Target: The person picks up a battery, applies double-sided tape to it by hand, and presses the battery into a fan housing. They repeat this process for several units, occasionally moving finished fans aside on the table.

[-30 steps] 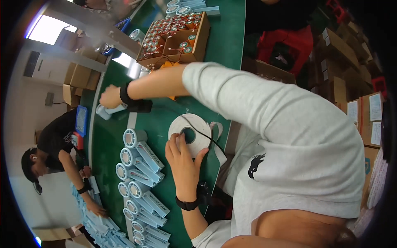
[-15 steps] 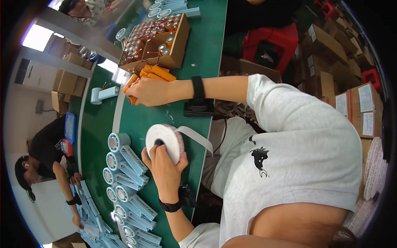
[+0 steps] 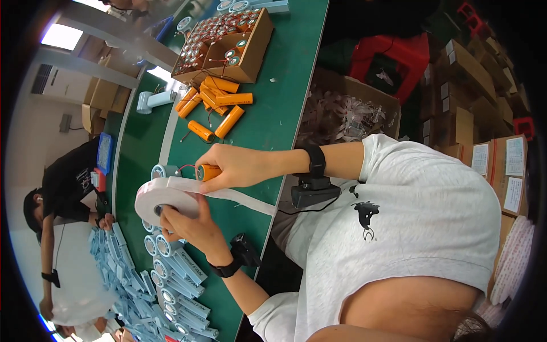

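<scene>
Fingers of your right hand (image 3: 233, 165) close around one orange cylindrical cell (image 3: 208, 171) above the green table (image 3: 285, 102). Your left hand (image 3: 191, 219) grips one white tape roll (image 3: 165, 196), touching the cell. About seven loose orange cells (image 3: 213, 108) lie beside one cardboard box (image 3: 250, 57).

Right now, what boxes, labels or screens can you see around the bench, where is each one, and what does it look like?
Open brown cardboard box of orange cells: top of the green bench.
Stacked brown cartons: far right.
White paper labels on cartons: right edge, rectangular.
Blue flat device: left, screen unclear.
</scene>
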Demonstrator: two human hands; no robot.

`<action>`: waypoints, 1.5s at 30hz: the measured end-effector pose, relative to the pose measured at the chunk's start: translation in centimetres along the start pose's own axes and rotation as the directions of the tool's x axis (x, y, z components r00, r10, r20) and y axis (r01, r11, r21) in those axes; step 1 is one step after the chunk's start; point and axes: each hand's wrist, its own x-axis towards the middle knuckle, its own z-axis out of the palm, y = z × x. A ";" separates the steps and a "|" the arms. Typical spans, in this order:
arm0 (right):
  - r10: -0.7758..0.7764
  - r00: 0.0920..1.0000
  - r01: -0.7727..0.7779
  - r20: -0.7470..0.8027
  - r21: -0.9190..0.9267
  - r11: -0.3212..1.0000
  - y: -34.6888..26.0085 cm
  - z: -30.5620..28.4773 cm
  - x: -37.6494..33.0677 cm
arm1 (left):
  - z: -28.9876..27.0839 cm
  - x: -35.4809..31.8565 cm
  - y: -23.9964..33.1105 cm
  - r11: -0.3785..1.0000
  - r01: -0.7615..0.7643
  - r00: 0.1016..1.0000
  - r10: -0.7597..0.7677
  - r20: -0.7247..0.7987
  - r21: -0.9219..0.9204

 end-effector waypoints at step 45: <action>0.026 0.895 0.280 -0.445 0.607 0.744 0.6 2.7 5.5 | 0.3 2.2 1.4 0.968 -0.250 0.957 0.245 -0.157 -0.013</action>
